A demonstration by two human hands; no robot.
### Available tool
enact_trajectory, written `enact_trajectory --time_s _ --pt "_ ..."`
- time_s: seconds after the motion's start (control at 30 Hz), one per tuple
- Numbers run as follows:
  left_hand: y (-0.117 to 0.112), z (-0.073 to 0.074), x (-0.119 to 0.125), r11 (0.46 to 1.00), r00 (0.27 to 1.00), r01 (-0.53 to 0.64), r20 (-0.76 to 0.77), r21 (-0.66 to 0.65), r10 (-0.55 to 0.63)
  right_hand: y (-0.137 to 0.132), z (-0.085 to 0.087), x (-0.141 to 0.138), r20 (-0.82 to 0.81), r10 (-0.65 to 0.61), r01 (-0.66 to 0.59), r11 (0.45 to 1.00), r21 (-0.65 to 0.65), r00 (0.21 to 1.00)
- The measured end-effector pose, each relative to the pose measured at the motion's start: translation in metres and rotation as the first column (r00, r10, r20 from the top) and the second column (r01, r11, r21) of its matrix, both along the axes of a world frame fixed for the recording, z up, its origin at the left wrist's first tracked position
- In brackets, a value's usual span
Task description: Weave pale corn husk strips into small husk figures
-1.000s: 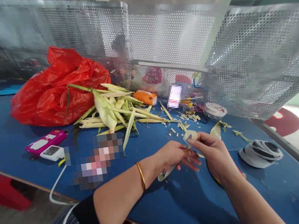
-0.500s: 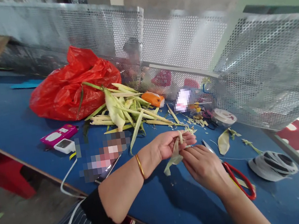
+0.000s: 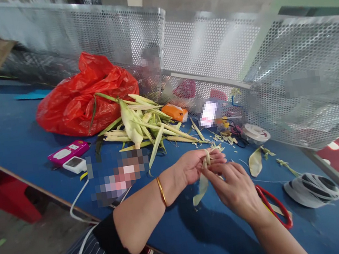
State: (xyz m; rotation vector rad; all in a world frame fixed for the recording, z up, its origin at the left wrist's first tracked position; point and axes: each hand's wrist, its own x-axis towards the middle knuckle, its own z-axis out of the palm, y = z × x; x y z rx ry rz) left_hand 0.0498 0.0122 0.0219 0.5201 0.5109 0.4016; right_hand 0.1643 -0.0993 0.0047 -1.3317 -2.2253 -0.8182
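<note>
My left hand (image 3: pixel 193 166) is turned palm up above the blue table, its fingers stretched out together. A pale green corn husk strip (image 3: pixel 202 190) is looped round those fingers, and its loose end hangs below the palm. My right hand (image 3: pixel 235 189), knuckles up, pinches the strip at the left hand's fingers; its fingertips are partly hidden. Red-handled scissors (image 3: pixel 286 211) lie beside my right wrist, their blades mostly covered by the hand. Behind my hands is a heap of corn husks (image 3: pixel 130 122) with small cut scraps.
A red plastic bag (image 3: pixel 89 100) stands behind the husks. An orange tissue pack (image 3: pixel 174 112), a lit phone (image 3: pixel 208 113) and a white spool (image 3: pixel 255 132) lie farther back. To the right is a thread roll (image 3: pixel 313 190). Perforated metal panels (image 3: pixel 209 49) edge the table (image 3: pixel 171 224).
My right hand has risen slightly and now pinches the husk strip nearer the left palm. The strip's loose end hangs straighter. The left hand stays palm up.
</note>
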Motion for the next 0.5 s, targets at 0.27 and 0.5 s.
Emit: enact_trajectory --time_s 0.27,0.5 --pt "-0.011 -0.005 0.005 0.975 0.997 -0.028 -0.066 0.219 0.043 0.001 -0.003 -0.002 -0.225 0.018 -0.021 1.0 -0.01 0.974" --pt "-0.009 -0.008 0.003 0.943 0.994 0.072 -0.107 0.326 -0.039 0.002 -0.002 0.012 -0.894 -0.18 0.197 0.975 -0.106 0.411"
